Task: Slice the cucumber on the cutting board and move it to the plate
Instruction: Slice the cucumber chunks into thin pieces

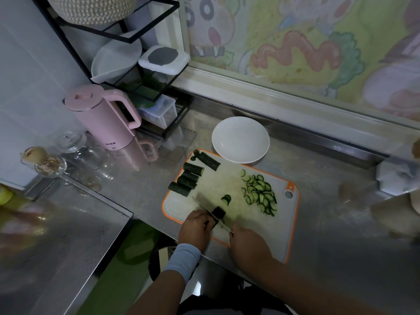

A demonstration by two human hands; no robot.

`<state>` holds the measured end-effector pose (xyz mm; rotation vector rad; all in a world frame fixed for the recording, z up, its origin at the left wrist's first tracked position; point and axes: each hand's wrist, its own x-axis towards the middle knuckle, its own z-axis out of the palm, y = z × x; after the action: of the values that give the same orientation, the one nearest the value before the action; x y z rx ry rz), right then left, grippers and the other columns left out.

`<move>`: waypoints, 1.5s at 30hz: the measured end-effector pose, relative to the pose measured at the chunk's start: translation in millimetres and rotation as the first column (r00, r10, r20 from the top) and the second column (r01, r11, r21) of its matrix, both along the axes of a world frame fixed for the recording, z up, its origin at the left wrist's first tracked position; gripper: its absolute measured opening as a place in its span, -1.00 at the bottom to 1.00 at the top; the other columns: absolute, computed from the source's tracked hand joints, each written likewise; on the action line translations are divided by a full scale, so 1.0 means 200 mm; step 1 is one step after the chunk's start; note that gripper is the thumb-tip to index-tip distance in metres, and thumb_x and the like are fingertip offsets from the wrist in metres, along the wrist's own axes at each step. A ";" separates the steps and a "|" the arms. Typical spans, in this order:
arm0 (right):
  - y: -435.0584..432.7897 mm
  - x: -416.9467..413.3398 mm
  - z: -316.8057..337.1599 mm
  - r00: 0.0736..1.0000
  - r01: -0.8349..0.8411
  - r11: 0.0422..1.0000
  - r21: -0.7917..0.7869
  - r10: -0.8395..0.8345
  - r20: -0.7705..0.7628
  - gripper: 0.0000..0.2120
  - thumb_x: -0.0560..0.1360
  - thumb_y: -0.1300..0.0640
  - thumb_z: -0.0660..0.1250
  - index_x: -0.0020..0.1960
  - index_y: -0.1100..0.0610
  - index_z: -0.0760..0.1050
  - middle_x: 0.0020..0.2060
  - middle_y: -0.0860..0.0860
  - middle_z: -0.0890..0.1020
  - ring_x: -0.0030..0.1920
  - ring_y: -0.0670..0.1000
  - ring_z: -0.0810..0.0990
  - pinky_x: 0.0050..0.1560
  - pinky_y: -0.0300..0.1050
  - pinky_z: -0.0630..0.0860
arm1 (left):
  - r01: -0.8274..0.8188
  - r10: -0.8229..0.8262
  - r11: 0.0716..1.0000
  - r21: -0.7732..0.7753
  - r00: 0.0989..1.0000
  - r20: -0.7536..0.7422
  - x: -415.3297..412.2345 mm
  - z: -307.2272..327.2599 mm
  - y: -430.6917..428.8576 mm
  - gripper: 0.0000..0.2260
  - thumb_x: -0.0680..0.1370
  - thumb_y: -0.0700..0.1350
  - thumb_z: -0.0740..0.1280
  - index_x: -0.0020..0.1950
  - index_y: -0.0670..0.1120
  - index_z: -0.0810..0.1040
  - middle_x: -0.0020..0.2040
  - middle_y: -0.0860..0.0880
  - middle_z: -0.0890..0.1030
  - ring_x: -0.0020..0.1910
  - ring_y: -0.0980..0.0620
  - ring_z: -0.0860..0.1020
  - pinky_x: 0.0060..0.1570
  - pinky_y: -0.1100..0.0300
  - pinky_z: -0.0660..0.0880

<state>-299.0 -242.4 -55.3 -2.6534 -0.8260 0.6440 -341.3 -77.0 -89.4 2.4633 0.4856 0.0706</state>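
While right grip [247, 245] clasps knife [223, 224], left grip [196, 228] holds cucumber piece [220, 211] (blade across it) at fingertips.

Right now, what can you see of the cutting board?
The cutting board is a pale plastic-looking rectangle with an orange rim and a hanging hole at one corner. It lies flat, skewed, on the steel counter. It carries cucumber chunks, a pile of slices, and the cucumber piece the left hand holds under the knife held by the right hand.
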 end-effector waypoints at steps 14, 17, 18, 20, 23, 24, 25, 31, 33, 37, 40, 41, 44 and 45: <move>0.13 0.09 0.01 0.999 -0.022 0.997 -0.068 0.020 -0.031 -0.73 0.61 0.17 0.09 0.29 0.16 0.33 0.12 0.08 0.57 0.13 0.05 0.55 0.06 -0.13 0.45 | 0.017 -0.018 1.000 -0.022 0.999 -0.037 0.00 0.02 0.01 -0.92 0.47 -0.15 0.38 -0.12 -0.08 0.67 -0.09 -0.01 0.59 -0.08 0.04 0.51 -0.08 0.29 0.38; 0.11 0.09 0.03 0.999 -0.020 0.998 -0.057 0.018 -0.030 -0.77 0.60 0.16 0.11 0.24 0.13 0.35 0.08 0.08 0.58 0.09 0.06 0.57 0.00 -0.11 0.47 | 0.023 -0.024 1.000 -0.016 0.998 -0.062 0.01 0.01 0.01 -0.94 0.47 -0.15 0.37 -0.15 -0.06 0.65 -0.11 0.00 0.57 -0.09 0.05 0.50 -0.09 0.23 0.44; 0.10 0.10 0.03 1.000 -0.014 0.999 -0.047 0.013 -0.022 -0.79 0.61 0.14 0.11 0.22 0.12 0.35 0.06 0.08 0.59 0.07 0.06 0.58 -0.03 -0.09 0.48 | 0.018 -0.019 1.000 -0.018 0.997 -0.076 0.01 0.02 0.01 -0.95 0.46 -0.15 0.36 -0.17 -0.05 0.62 -0.12 0.01 0.56 -0.10 0.05 0.50 -0.10 0.20 0.46; 0.06 0.11 0.04 1.000 -0.006 1.000 -0.019 0.006 -0.002 -0.80 0.62 0.06 0.08 0.17 0.11 0.36 0.00 0.07 0.61 0.01 0.07 0.59 -0.12 -0.09 0.46 | 0.011 -0.014 1.000 -0.029 0.995 -0.102 0.04 0.04 0.01 -0.95 0.44 -0.14 0.35 -0.23 -0.04 0.55 -0.18 0.01 0.52 -0.15 0.04 0.48 -0.13 0.16 0.48; 0.00 0.14 0.07 0.999 0.031 0.998 0.049 -0.032 0.034 -0.75 0.63 -0.04 0.06 0.11 0.11 0.38 -0.11 0.08 0.61 -0.11 0.10 0.60 -0.26 -0.11 0.37 | 0.059 -0.059 0.998 -0.004 0.981 -0.185 0.10 0.07 0.02 -0.89 0.43 -0.05 0.35 -0.21 -0.06 0.49 -0.18 0.01 0.44 -0.13 0.00 0.46 -0.19 0.23 0.38; -0.02 0.16 0.08 0.998 0.043 0.997 0.064 -0.046 0.051 -0.75 0.62 -0.05 0.07 0.10 0.10 0.38 -0.14 0.08 0.61 -0.13 0.10 0.60 -0.29 -0.11 0.35 | 0.057 -0.054 0.998 0.006 0.978 -0.200 0.12 0.08 0.02 -0.86 0.42 -0.01 0.36 -0.17 -0.06 0.47 -0.16 0.01 0.42 -0.11 0.00 0.44 -0.20 0.24 0.34; -0.03 0.18 0.09 0.996 0.059 0.995 0.076 -0.063 0.062 -0.76 0.62 -0.05 0.07 0.08 0.10 0.38 -0.16 0.07 0.60 -0.16 0.09 0.59 -0.30 -0.12 0.33 | 0.045 -0.042 0.999 0.010 0.977 -0.209 0.13 0.08 0.01 -0.82 0.40 0.01 0.36 -0.13 -0.05 0.45 -0.13 0.00 0.41 -0.09 0.00 0.42 -0.20 0.23 0.32; -0.09 0.22 0.11 0.988 0.138 0.984 0.110 -0.144 0.052 -0.78 0.61 -0.04 0.10 0.06 0.09 0.37 -0.19 0.05 0.59 -0.20 0.08 0.56 -0.32 -0.12 0.29 | 0.080 -0.061 0.996 0.046 0.945 -0.322 0.18 0.08 -0.02 -0.67 0.39 0.07 0.33 0.07 -0.05 0.42 0.03 -0.05 0.45 0.05 -0.05 0.40 -0.02 0.10 0.44; -0.08 0.19 0.11 0.989 0.142 0.984 0.110 -0.146 0.023 -0.79 0.61 -0.05 0.10 0.01 0.08 0.36 -0.20 0.04 0.58 -0.20 0.06 0.56 -0.32 -0.13 0.28 | 0.059 -0.041 0.997 0.044 0.946 -0.322 0.16 0.08 -0.01 -0.67 0.40 0.11 0.32 0.06 -0.04 0.42 0.02 -0.03 0.45 0.04 -0.04 0.40 -0.02 0.10 0.43; -0.06 0.15 0.08 0.980 0.197 0.972 0.130 -0.194 -0.035 -0.80 0.61 -0.08 0.10 -0.08 0.04 0.29 -0.22 0.02 0.58 -0.19 0.06 0.57 -0.31 -0.13 0.28 | 0.073 -0.035 0.993 0.095 0.936 -0.351 0.11 0.06 0.01 -0.58 0.44 0.09 0.31 0.24 -0.03 0.45 0.14 -0.04 0.47 0.13 -0.05 0.40 0.10 0.12 0.40; -0.05 0.15 0.07 0.975 0.222 0.968 0.120 -0.221 -0.024 -0.79 0.61 -0.10 0.09 -0.08 0.03 0.27 -0.24 0.00 0.56 -0.21 0.06 0.56 -0.32 -0.12 0.31 | 0.088 -0.012 0.979 0.184 0.926 -0.378 0.12 0.07 0.00 -0.60 0.44 0.11 0.27 0.23 0.00 0.47 0.13 -0.03 0.51 0.12 -0.06 0.43 0.09 0.11 0.39; -0.05 0.15 0.08 0.974 0.225 0.967 0.121 -0.225 -0.013 -0.79 0.61 -0.09 0.09 -0.08 0.03 0.27 -0.25 0.00 0.56 -0.21 0.05 0.56 -0.32 -0.12 0.31 | 0.106 -0.011 0.968 0.227 0.923 -0.384 0.13 0.08 0.00 -0.62 0.43 0.13 0.25 0.19 0.01 0.48 0.10 -0.02 0.52 0.10 -0.06 0.43 0.06 0.11 0.37; -0.08 0.18 0.09 0.972 0.231 0.964 0.131 -0.235 0.021 -0.80 0.60 -0.09 0.10 -0.07 0.02 0.30 -0.25 -0.01 0.56 -0.23 0.04 0.55 -0.33 -0.12 0.30 | 0.105 -0.002 0.963 0.250 0.925 -0.381 0.16 0.09 0.00 -0.66 0.42 0.17 0.24 0.09 0.01 0.50 0.03 -0.02 0.52 0.07 -0.07 0.44 0.00 0.10 0.38; -0.09 0.19 0.09 0.969 0.240 0.961 0.134 -0.246 0.029 -0.80 0.60 -0.09 0.10 -0.06 0.02 0.30 -0.24 -0.01 0.56 -0.23 0.04 0.54 -0.33 -0.12 0.29 | 0.094 0.001 0.968 0.234 0.926 -0.378 0.17 0.09 0.00 -0.66 0.42 0.18 0.24 0.08 0.01 0.51 0.03 -0.02 0.52 0.07 -0.07 0.44 0.01 0.10 0.39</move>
<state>-261.5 -260.6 -37.5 -2.6016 -0.5205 0.4524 -307.4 -76.7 -72.3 2.7456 0.6102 -0.3923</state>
